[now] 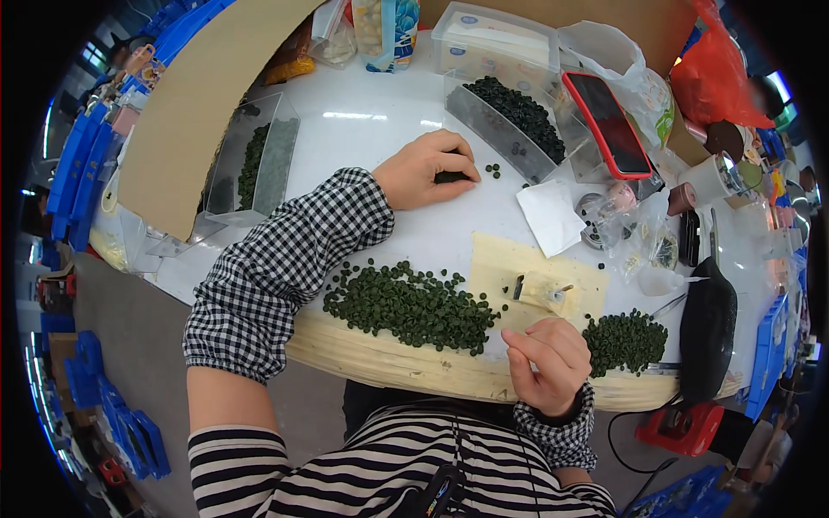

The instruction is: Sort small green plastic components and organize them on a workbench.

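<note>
My left hand [432, 168] is stretched out over the white table, its fingers curled round some small dark green round pieces [450, 177]. A few loose pieces [492, 169] lie just beyond its fingertips. Close to the table's front edge, my right hand [553, 363] is closed, thumb against the bent fingers; whatever they may pinch is too small to make out. A wide heap of dark green pieces [406, 306] spreads to its left, and a smaller heap [625, 343] lies to its right. Just beyond it, a small pale fixture [544, 293] with an upright pin sits on a yellowish sheet [494, 259].
A clear bin [281, 160] at left and another clear bin [492, 129] at the back hold dark pieces. A red-cased phone [609, 125] leans beside the back bin. White paper [550, 216], plastic bags and a black pouch [708, 332] occupy the right. Cardboard [186, 112] rises at left.
</note>
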Action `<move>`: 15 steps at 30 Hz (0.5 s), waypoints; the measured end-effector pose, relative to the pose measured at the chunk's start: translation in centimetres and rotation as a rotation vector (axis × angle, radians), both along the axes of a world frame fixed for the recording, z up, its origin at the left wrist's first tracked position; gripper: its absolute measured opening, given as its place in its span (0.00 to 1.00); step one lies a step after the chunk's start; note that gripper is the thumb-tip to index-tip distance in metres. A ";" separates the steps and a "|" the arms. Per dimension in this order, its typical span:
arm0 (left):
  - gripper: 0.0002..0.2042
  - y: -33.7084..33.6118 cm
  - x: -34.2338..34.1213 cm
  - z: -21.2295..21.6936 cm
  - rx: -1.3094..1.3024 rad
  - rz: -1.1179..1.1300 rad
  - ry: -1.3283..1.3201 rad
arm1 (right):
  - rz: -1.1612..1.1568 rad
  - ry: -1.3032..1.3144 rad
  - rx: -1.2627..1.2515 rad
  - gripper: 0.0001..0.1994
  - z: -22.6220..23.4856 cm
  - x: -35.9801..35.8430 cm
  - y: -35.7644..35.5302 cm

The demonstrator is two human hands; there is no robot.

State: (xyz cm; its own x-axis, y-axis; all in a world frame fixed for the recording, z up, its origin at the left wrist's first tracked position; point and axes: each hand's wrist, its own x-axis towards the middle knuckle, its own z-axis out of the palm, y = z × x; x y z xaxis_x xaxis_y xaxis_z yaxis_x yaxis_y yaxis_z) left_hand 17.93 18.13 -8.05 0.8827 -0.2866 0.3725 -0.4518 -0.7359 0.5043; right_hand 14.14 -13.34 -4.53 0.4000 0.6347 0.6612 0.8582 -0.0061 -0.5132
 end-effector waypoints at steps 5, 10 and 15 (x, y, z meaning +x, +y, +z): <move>0.05 -0.2 0.0 0.1 0.092 0.026 -0.117 | -0.012 0.002 0.005 0.08 -0.1 -0.1 0.1; 0.08 -0.6 -0.2 0.4 0.314 0.101 -0.141 | -0.026 0.004 0.018 0.07 -0.1 -0.4 0.2; 0.09 -0.8 -0.2 0.3 0.465 0.136 -0.143 | -0.030 0.005 0.019 0.07 -0.4 -0.5 0.2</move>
